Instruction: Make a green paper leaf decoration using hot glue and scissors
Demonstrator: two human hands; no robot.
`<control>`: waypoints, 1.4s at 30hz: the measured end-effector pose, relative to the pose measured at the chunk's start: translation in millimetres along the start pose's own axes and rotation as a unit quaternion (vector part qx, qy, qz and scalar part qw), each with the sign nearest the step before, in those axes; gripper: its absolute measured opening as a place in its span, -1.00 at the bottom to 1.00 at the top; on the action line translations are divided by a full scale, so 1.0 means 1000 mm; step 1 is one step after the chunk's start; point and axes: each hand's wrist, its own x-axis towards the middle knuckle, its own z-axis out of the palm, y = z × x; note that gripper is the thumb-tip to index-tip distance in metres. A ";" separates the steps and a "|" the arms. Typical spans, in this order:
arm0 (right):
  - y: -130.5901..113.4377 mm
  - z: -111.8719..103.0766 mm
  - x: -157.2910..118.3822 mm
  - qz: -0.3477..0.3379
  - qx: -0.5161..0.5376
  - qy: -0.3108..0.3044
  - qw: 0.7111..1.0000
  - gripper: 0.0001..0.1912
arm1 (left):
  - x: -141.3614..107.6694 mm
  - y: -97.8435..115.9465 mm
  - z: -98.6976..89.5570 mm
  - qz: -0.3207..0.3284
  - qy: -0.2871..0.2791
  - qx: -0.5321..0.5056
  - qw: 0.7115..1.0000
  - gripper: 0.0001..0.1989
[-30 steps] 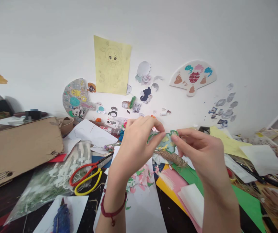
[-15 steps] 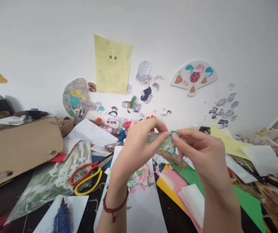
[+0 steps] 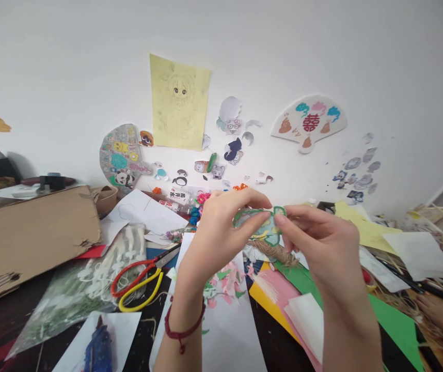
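Left hand (image 3: 225, 222) and right hand (image 3: 316, 230) both pinch a green-edged cutout (image 3: 271, 228)

Thumb and fingers of each hand close on its upper edge, and it spans the gap between them. Just below the grip lies a twine bundle (image 3: 272, 251); lower still are pink and green paper scraps (image 3: 227, 288). Scissors (image 3: 151, 263) lie left of it.
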 end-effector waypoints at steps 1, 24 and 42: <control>0.000 0.000 0.000 0.000 0.003 0.000 1.000 -0.90 | 0.000 0.000 0.000 0.001 0.005 -0.001 1.000 -0.90; 0.000 0.001 0.001 0.016 0.041 -0.020 0.999 -0.89 | 0.001 0.002 0.001 0.030 0.026 0.012 0.999 -0.88; 0.000 0.002 0.001 0.012 0.042 -0.031 0.999 -0.90 | 0.000 0.001 0.002 0.017 0.033 0.014 0.999 -0.88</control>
